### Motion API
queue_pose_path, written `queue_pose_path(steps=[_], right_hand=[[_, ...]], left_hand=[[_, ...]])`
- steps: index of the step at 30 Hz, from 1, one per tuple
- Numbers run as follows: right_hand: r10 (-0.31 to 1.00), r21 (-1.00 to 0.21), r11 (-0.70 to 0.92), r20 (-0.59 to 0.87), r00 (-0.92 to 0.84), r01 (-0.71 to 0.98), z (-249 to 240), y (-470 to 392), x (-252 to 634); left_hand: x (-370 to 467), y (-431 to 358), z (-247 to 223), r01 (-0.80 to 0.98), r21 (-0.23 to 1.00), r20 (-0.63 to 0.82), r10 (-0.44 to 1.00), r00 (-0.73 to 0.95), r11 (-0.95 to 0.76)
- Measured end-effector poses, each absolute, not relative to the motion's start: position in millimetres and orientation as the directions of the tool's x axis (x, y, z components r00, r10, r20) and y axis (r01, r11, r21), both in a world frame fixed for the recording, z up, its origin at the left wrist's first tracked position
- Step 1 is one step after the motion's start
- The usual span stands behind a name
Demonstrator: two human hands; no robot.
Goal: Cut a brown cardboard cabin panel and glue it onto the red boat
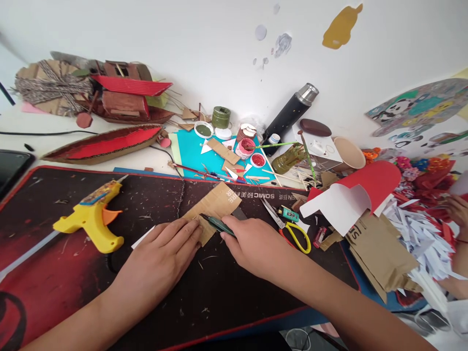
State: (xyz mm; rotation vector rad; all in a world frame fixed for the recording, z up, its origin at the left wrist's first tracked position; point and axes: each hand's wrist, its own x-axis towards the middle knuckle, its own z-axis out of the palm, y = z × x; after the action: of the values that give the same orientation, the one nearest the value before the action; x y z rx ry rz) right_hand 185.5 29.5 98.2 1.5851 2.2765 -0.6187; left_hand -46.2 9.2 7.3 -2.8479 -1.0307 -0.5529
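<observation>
My left hand (pixel 161 253) lies flat on the near left part of a brown cardboard piece (pixel 219 199), fingers stretched and side by side, pressing it on the dark mat. Closed around a dark green craft knife (pixel 216 224) is my right hand (pixel 252 241); the knife's tip rests on the cardboard just beside my left fingertips. Part of the cardboard is hidden under my left hand. A white paper edge (pixel 142 237) shows at the left of that hand.
A yellow glue gun (pixel 95 219) lies left on the mat (pixel 234 302). Scissors (pixel 292 234) lie right of my right hand. Paint jars (pixel 244 147), a black thermos (pixel 288 114) and cardboard boats (pixel 106 144) stand behind. Another person's hand (pixel 457 209) is at the far right.
</observation>
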Motion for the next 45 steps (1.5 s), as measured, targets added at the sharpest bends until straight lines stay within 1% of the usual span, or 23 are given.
queue_pose_path(steps=[4, 12, 18, 25, 32, 38, 45], right_hand=[[0.808, -0.169, 0.302, -0.477, -0.346, 0.938, 98.0, 30.3, 185.0], [0.808, -0.168, 0.307, -0.475, -0.349, 0.937, 97.5, 28.8, 183.2], [0.804, -0.155, 0.315, -0.48, -0.35, 0.936, 99.1, 31.0, 180.0], [0.774, -0.096, 0.346, -0.533, -0.341, 0.933, 110.5, 34.6, 167.8], [0.74, -0.078, 0.349, -0.589, -0.326, 0.934, 116.0, 41.0, 158.6], [0.731, -0.026, 0.386, -0.601, -0.323, 0.922, 111.4, 37.0, 152.0], [0.743, -0.006, 0.381, -0.593, -0.31, 0.925, 109.6, 31.1, 154.3]], left_hand=[[-43.2, 10.1, 10.9, 0.632, 0.015, 0.365, 0.593, 0.718, -0.774], [-43.6, 10.6, 10.8, 0.625, 0.047, 0.37, 0.595, 0.714, -0.779], [-43.2, 9.9, 10.4, 0.631, 0.024, 0.368, 0.594, 0.715, -0.775], [-42.7, 10.8, 10.3, 0.625, 0.007, 0.368, 0.583, 0.725, -0.781], [-45.2, 14.4, 7.1, 0.596, -0.016, 0.357, 0.552, 0.753, -0.803], [-45.1, 14.2, 7.1, 0.599, 0.004, 0.355, 0.561, 0.747, -0.8], [-44.8, 13.1, 7.6, 0.607, 0.028, 0.351, 0.576, 0.738, -0.794]])
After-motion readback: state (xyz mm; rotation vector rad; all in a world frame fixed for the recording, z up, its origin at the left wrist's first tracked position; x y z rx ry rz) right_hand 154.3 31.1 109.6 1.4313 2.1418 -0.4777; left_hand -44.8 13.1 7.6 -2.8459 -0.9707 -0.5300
